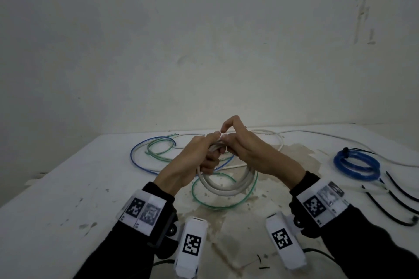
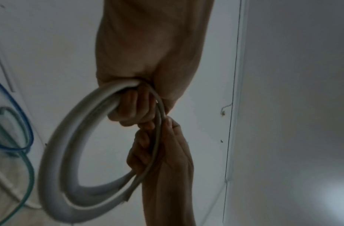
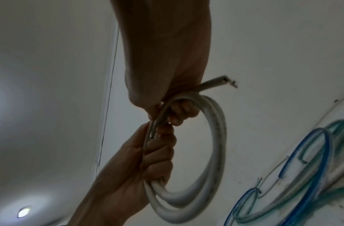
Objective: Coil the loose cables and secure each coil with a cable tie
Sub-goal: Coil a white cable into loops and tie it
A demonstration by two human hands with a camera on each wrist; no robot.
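Note:
A white cable coil (image 1: 226, 188) of several loops hangs between my two hands above the white table (image 1: 68, 188). My left hand (image 1: 204, 154) grips the top of the coil (image 2: 57, 152) with its fingers (image 2: 132, 107) curled round the loops. My right hand (image 1: 240, 147) grips the same bundle right beside it, fingers (image 3: 182, 113) wrapped round the strands, index finger arched up. A cut cable end (image 3: 221, 79) sticks out past the right hand. In the right wrist view the left hand (image 3: 153, 156) holds the coil (image 3: 215, 152) from below.
Loose green cable (image 1: 222, 206) and blue cable (image 1: 136, 156) lie under and behind the hands. A tied blue coil (image 1: 356, 165) sits at the right, with several black cable ties (image 1: 396, 199) in front of it. A thin white cable (image 1: 317, 136) runs along the back edge.

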